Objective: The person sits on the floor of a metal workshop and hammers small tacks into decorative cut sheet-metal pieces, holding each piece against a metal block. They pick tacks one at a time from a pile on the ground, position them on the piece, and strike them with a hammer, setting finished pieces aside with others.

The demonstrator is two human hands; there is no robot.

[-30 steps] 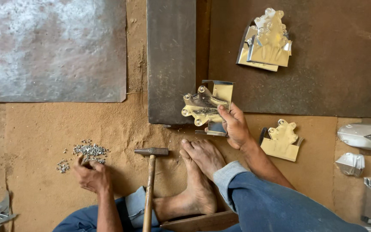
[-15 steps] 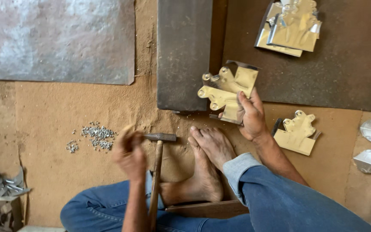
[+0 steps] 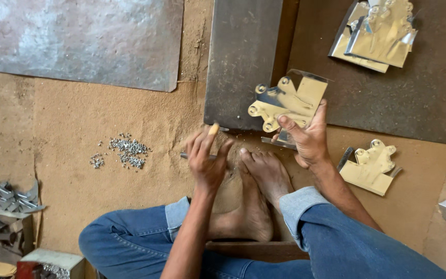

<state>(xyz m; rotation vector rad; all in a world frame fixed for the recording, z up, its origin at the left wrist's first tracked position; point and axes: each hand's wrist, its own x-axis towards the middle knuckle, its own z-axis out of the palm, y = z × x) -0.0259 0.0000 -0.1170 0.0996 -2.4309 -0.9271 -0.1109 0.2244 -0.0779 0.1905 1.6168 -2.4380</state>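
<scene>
Two hands: left hand fingers wrapped round hammer, right hand gripping bracket at iron block lower edge, bare floor centre-left.

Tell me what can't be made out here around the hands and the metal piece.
Head view only.
- Hammer: the left hand wraps it, so only a grey stub and the wooden tip show.
- Shiny metal bracket: its lower edge sits behind the right hand.
- Small metal bits on the floor: too small to tell their kind.
- Metal scraps: cut off by the left edge.
</scene>
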